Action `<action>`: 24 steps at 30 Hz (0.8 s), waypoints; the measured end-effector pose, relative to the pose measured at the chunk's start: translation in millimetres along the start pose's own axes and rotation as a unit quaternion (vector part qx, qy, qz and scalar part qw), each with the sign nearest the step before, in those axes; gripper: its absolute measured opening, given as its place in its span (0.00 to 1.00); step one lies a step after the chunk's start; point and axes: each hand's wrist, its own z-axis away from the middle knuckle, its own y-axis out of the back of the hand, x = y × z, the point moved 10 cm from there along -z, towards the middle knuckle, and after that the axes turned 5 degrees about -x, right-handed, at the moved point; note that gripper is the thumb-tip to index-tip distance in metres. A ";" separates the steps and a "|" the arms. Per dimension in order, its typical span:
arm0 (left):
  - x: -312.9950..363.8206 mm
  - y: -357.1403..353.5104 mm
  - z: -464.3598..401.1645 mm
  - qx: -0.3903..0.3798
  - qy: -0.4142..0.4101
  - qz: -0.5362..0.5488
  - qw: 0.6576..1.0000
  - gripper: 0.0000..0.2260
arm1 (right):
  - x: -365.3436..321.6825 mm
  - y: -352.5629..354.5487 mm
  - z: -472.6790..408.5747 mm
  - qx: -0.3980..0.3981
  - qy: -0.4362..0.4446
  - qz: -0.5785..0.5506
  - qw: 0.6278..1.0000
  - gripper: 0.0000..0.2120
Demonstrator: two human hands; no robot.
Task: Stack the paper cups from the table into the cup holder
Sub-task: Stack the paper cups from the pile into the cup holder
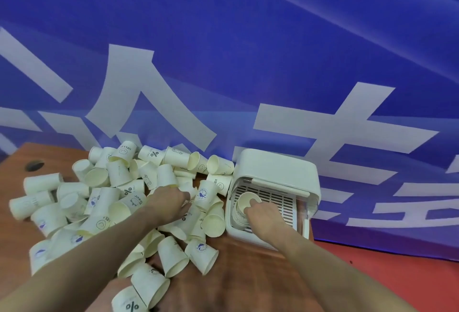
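The right hand [264,214] pinched the rim of the top cup on the nested stack [242,209] in the white cup holder [275,175]. The left hand [169,198] reached into the heap of loose paper cups [119,197] on the wooden table [243,274], fingers hidden; its grip I couldn't tell. Seating that cup squarely, pressed straight down, would likely keep the stack from leaning.
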 end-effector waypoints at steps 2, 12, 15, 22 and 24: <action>-2.3 -0.7 1.5 0.003 0.002 0.000 1.000 0.18 | 1.1 0.2 -2.2 0.005 0.000 -0.008 1.000 0.09; -25.1 11.6 17.9 0.013 0.021 -0.029 0.999 0.16 | -12.9 37.7 -3.7 0.101 0.035 -0.064 0.992 0.15; -44.1 15.5 29.9 0.021 0.037 -0.032 0.999 0.15 | -34.4 55.5 -5.6 0.128 0.054 -0.070 0.988 0.16; -111.5 5.5 67.4 -0.008 0.114 -0.031 0.993 0.12 | -93.6 69.7 -16.4 0.128 0.085 -0.076 0.985 0.16; -130.9 -2.7 78.6 -0.022 0.136 -0.046 0.989 0.14 | -110.4 67.7 -19.5 0.121 0.091 -0.077 0.985 0.16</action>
